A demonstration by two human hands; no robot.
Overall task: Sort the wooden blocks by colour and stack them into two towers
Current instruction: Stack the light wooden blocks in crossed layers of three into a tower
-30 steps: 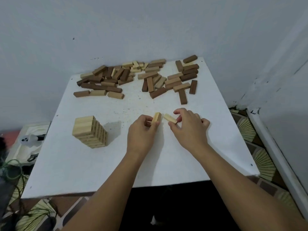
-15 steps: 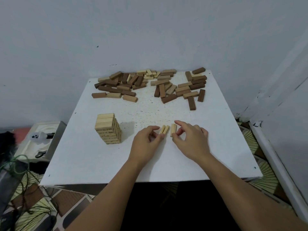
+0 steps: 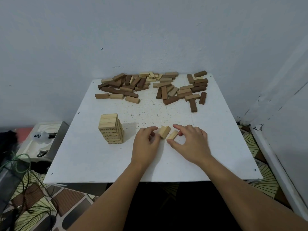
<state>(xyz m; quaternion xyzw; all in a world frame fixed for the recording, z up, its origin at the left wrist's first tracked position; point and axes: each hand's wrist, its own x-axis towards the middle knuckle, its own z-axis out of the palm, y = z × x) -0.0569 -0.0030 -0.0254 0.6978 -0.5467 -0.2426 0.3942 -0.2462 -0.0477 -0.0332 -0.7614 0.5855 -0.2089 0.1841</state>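
Since earlier, both hands pinch pale blocks (image 3: pixel 172 135) closer: left (image 3: pixel 146 144) holds two, right (image 3: pixel 191 144) one; light, stiff, gripped endwise.

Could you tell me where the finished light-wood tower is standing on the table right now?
In the head view, the light-wood tower stands upright on the white table, on its left half, just left of the left hand and nearer than the scattered blocks.

Home room corner: plain pale painted walls (image 3: pixel 150 30), scuffed; patterned floor covering (image 3: pixel 66 200); small white bench (image 3: pixel 100 164) pushed into the corner; loose cables (image 3: pixel 20 164) on the floor left.
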